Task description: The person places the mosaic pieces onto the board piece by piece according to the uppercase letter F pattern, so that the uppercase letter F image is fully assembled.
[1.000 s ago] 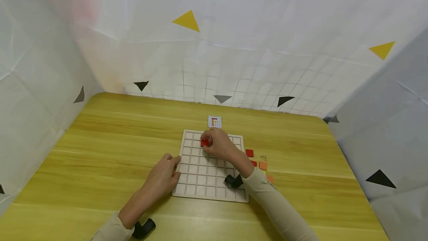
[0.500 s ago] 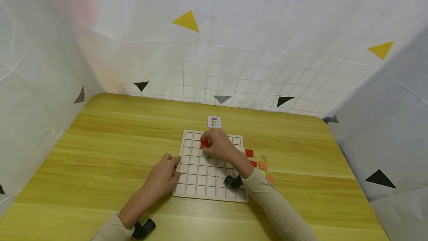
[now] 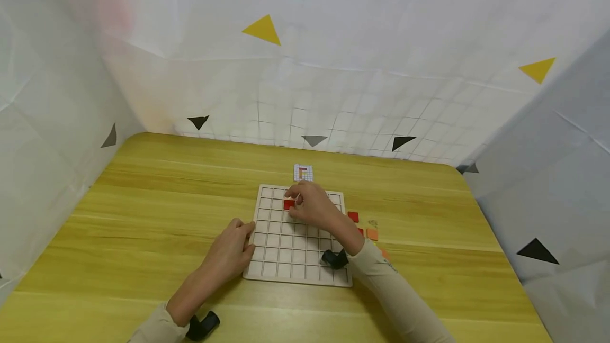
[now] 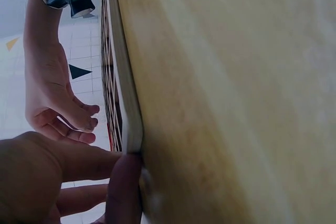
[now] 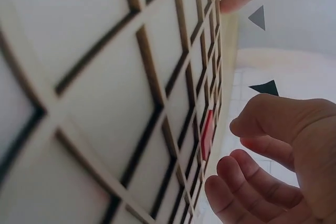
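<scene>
A pale wooden grid board lies on the table. A red square tile sits in one of its cells, near the far side. Over that cell is my right hand, fingers bent loosely; the right wrist view has a gap between the fingertips and the tile, with nothing pinched. My left hand presses thumb and forefinger against the board's left edge, as the left wrist view also has it. Part of the far right of the board is hidden by my right hand.
Several loose tiles lie right of the board: a red tile, an orange tile and others partly behind the right forearm. A small printed pattern card lies beyond the board. White sheets surround the table.
My right fingers have let go of the red tile, which now lies flat in its cell. The left hand stays on the board edge. The head view has shifted slightly.
</scene>
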`<control>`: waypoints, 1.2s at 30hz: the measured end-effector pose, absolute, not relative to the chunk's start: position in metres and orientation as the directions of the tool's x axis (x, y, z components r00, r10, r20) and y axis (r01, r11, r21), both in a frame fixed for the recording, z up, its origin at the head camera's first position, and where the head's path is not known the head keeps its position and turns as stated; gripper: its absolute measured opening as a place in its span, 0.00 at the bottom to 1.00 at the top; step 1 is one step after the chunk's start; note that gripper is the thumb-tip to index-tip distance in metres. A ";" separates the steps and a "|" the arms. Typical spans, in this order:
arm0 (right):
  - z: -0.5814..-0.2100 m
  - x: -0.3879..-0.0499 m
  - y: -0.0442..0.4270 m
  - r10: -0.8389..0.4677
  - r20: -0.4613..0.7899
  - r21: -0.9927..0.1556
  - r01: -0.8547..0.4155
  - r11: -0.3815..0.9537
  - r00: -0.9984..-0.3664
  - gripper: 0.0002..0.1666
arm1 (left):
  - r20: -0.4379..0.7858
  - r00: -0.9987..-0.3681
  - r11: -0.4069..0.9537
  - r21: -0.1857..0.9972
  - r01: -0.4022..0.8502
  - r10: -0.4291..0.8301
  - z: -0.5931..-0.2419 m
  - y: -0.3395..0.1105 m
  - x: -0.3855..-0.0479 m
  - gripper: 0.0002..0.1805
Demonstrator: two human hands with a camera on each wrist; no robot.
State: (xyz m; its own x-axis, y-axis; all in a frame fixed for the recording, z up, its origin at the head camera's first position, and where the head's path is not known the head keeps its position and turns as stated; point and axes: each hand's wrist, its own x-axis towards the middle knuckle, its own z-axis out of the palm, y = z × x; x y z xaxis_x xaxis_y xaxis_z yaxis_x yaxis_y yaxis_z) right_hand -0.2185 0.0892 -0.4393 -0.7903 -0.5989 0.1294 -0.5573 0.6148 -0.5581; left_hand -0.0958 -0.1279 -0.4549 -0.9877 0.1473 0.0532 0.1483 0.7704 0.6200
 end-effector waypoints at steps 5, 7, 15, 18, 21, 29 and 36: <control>-0.433 -0.217 0.095 -0.597 0.148 -0.552 -0.567 0.612 -0.789 0.15 | 0.051 -0.987 0.773 0.616 0.150 0.150 -0.455 -0.128 -0.096 0.26; -0.432 -0.216 0.098 -0.599 0.152 -0.546 -0.572 0.611 -0.786 0.15 | 0.046 -0.988 0.775 0.616 0.144 0.147 -0.454 -0.128 -0.096 0.26; -0.427 -0.214 0.114 -0.586 0.168 -0.542 -0.570 0.617 -0.793 0.17 | 0.047 -0.988 0.784 0.604 0.145 0.146 -0.455 -0.128 -0.097 0.26; -0.427 -0.215 0.121 -0.586 0.180 -0.524 -0.581 0.623 -0.790 0.16 | 0.047 -0.988 0.784 0.603 0.144 0.145 -0.456 -0.128 -0.097 0.26; -0.426 -0.216 0.127 -0.587 0.186 -0.516 -0.587 0.624 -0.788 0.16 | 0.045 -0.989 0.783 0.606 0.139 0.141 -0.456 -0.128 -0.096 0.26; -0.420 -0.212 0.147 -0.565 0.186 -0.496 -0.573 0.652 -0.804 0.17 | 0.030 -0.990 0.779 0.614 0.128 0.139 -0.453 -0.127 -0.096 0.27; -0.420 -0.211 0.161 -0.551 0.157 -0.487 -0.550 0.679 -0.820 0.16 | 0.026 -0.990 0.779 0.615 0.124 0.138 -0.453 -0.126 -0.094 0.27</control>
State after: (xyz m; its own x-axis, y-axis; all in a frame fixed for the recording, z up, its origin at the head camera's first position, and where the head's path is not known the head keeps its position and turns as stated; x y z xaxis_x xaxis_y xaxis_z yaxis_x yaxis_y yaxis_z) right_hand -0.2113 0.1606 -0.4195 -0.8197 -0.5509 0.1570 -0.5496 0.6791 -0.4866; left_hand -0.0939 -0.1263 -0.4526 -0.9901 0.1376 0.0261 0.1245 0.7790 0.6145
